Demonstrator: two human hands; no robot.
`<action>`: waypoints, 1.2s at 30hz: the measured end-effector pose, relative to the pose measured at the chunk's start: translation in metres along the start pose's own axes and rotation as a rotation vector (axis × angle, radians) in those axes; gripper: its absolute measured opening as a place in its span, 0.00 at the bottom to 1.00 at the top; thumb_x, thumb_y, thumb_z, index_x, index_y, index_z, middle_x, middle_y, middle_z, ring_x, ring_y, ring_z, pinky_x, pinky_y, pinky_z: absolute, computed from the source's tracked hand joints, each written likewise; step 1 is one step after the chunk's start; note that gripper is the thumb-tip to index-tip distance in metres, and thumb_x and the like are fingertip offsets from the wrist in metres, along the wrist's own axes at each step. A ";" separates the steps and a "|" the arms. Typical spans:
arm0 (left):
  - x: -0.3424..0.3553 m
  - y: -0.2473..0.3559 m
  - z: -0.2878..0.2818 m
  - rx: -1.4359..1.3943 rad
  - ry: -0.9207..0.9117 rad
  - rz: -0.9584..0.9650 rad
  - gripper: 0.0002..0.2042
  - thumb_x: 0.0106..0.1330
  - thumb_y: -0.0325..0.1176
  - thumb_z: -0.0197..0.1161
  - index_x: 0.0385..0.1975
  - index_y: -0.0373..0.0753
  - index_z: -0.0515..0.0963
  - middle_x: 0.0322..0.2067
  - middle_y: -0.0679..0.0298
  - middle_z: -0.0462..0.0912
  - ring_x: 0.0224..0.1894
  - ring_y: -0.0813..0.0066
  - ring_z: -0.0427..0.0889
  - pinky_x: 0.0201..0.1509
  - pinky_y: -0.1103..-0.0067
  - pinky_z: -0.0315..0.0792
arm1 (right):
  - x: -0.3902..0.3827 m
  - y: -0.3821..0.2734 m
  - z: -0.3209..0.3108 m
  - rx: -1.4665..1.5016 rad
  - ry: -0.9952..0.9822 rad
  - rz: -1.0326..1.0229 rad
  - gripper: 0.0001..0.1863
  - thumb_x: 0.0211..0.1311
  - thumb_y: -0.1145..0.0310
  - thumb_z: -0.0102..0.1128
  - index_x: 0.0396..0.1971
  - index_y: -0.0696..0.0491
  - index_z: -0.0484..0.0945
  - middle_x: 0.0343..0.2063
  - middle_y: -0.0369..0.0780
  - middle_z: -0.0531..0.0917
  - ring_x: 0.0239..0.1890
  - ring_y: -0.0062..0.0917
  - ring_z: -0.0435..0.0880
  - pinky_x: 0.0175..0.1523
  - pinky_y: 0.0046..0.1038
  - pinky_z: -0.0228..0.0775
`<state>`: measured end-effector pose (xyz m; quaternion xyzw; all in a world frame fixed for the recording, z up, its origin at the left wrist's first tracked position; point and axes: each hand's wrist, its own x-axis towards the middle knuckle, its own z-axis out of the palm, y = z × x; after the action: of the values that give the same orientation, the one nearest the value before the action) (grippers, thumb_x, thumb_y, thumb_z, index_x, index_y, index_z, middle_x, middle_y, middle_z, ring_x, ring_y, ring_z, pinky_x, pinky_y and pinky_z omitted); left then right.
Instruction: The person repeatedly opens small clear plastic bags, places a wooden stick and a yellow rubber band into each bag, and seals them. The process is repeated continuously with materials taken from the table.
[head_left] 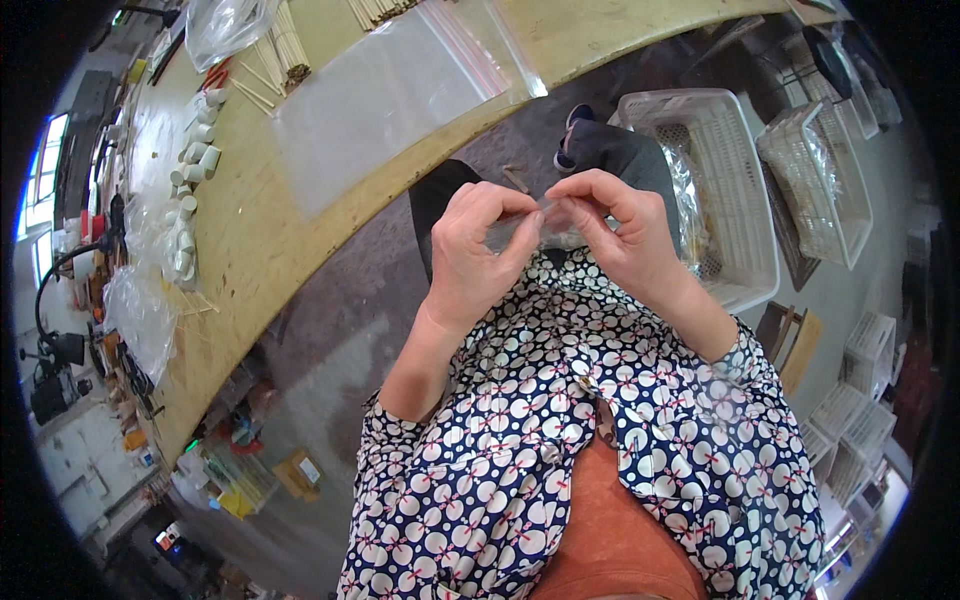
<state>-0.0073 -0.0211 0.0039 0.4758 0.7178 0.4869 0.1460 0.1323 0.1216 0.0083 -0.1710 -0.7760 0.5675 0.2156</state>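
Over my lap, my left hand [474,250] and my right hand [632,235] are close together, thumb and forefinger pinched on each. Between the fingertips is a small clear plastic bag [565,238], its upper edge gripped from both sides. It is see-through, and I cannot make out whether anything is inside. On the table beyond my left hand lie large clear zip bags [365,115], flat, with pink stripes along one end.
A yellowish table [265,235] curves along the left, holding thin wooden sticks [288,45], several small white cylinders [195,160], red-handled scissors [215,75] and crumpled plastic [140,315]. On the right stand a white crate [745,160] with plastic-wrapped items and another basket [835,190].
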 end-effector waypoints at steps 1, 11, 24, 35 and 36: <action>0.002 0.001 0.003 -0.046 0.009 -0.014 0.06 0.60 0.20 0.69 0.35 0.33 0.83 0.33 0.63 0.84 0.36 0.73 0.82 0.44 0.77 0.76 | -0.001 0.000 -0.001 0.046 0.003 0.026 0.06 0.71 0.77 0.60 0.44 0.61 0.81 0.33 0.42 0.90 0.39 0.22 0.91 0.43 0.24 0.83; 0.006 0.006 0.006 -0.157 -0.054 -0.100 0.02 0.63 0.20 0.66 0.33 0.33 0.81 0.32 0.68 0.82 0.35 0.82 0.78 0.43 0.81 0.74 | -0.003 0.005 -0.002 0.050 0.040 -0.036 0.04 0.69 0.77 0.62 0.41 0.58 0.81 0.32 0.42 0.89 0.35 0.26 0.91 0.39 0.25 0.81; 0.023 0.014 0.021 -0.098 -0.055 -0.030 0.05 0.56 0.18 0.64 0.31 0.34 0.80 0.27 0.62 0.81 0.31 0.72 0.80 0.37 0.77 0.74 | -0.004 0.012 -0.008 -0.114 0.115 -0.139 0.04 0.64 0.77 0.65 0.38 0.56 0.81 0.29 0.44 0.87 0.31 0.36 0.89 0.35 0.30 0.79; 0.038 0.027 0.000 0.105 -0.349 0.200 0.05 0.50 0.20 0.63 0.25 0.36 0.76 0.24 0.61 0.74 0.30 0.62 0.75 0.36 0.71 0.70 | -0.032 0.024 -0.097 0.187 0.323 0.148 0.06 0.75 0.76 0.56 0.42 0.58 0.82 0.33 0.36 0.88 0.38 0.17 0.87 0.47 0.20 0.78; 0.041 0.027 0.000 0.100 -0.362 0.197 0.06 0.50 0.19 0.63 0.25 0.36 0.76 0.24 0.61 0.74 0.31 0.62 0.75 0.37 0.71 0.70 | -0.036 0.025 -0.107 0.192 0.345 0.140 0.06 0.75 0.75 0.56 0.42 0.57 0.82 0.34 0.36 0.88 0.39 0.17 0.87 0.49 0.21 0.77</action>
<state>-0.0128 0.0150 0.0370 0.6302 0.6531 0.3690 0.2004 0.2194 0.1969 0.0078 -0.2978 -0.6561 0.6150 0.3205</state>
